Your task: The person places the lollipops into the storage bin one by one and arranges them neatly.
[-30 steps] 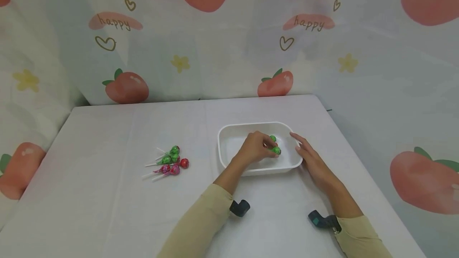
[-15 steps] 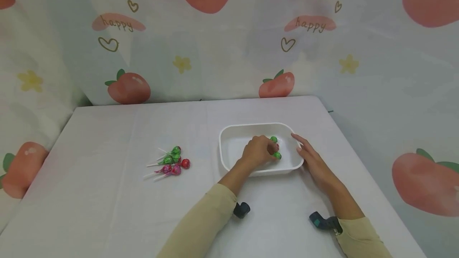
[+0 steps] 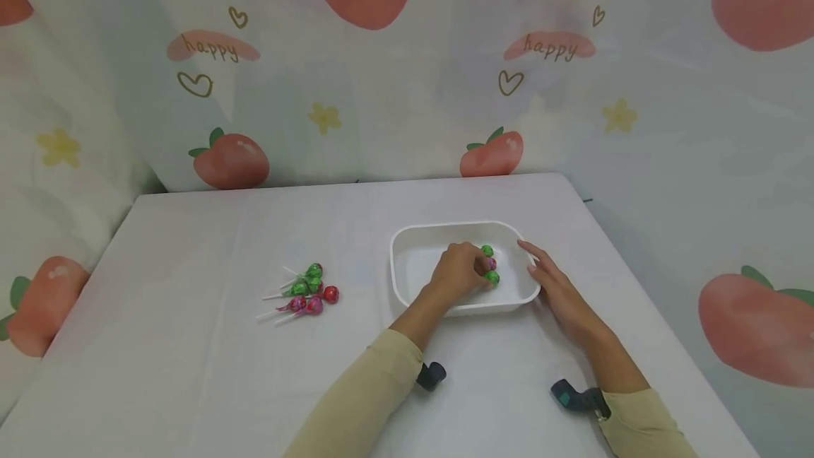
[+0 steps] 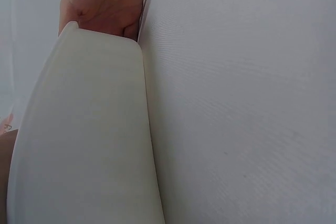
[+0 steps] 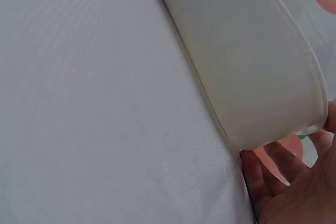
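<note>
White plastic tray (image 3: 416,253) is the landmark, on the cloth-covered bench (image 3: 191,373). Left hand (image 3: 458,268) inside it, fingers curled beside a pink lollipop (image 3: 492,263) and the lower green lollipop (image 3: 492,278); sticks hidden, so can't tell if it's pinching one or letting go. Right hand (image 3: 561,295) at the tray's right end, fingers fairly straight against rim and wall, not clenched.

Risks, my guess: round heads could roll if the left fingers bump or let go unevenly, leaving the row crooked. Left forearm reaches in over the tray's near rim; a low pull-back might catch it and tip or drag the tray if the right hand is loose. Pushing from the right end could slide the tray on the cloth.

Looks: ball heads in shiny printed wrappers. Upper green lollipop (image 3: 487,250) lies beyond the pink one, all three near the tray's right end. Well left of the tray, a loose bunch: green lollipops (image 3: 314,271), pink lollipops (image 3: 314,305), red lollipop (image 3: 331,295); heads toward the tray, visible white sticks away.
</note>
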`<state>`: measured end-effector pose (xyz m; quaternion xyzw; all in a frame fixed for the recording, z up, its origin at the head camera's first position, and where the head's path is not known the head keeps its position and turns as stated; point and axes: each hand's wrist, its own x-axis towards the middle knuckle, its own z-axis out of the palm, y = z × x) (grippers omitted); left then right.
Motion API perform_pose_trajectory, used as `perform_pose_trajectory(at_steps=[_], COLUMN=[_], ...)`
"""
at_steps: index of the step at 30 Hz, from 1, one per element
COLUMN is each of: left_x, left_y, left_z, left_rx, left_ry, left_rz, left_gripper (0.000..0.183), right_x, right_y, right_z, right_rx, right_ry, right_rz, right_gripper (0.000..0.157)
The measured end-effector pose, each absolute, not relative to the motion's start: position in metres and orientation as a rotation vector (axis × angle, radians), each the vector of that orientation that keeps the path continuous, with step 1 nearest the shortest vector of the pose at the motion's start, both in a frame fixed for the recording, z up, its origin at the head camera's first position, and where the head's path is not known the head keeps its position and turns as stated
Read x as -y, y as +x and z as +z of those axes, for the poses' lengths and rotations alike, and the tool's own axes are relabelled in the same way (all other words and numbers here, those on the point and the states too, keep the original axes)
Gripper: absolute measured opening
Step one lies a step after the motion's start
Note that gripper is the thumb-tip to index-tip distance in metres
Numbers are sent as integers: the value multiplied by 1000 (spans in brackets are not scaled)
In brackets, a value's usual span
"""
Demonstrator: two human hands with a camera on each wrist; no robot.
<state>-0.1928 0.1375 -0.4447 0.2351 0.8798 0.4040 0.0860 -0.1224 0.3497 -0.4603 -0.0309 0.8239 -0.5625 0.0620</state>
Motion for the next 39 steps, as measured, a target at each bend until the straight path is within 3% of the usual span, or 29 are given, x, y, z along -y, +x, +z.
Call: perform_pose_trajectory(at_steps=[39], left_x=[-133], left_y=[-196], left_z=[-443], left_rx=[-2568], left_ry=[719], left_rz=[1379], left_gripper=[20], right_x=[-350], right_y=[-122], right_z=[-461], right_rx=[-2513], right_ry=[-106], right_rz=[-1684], right_gripper=[54])
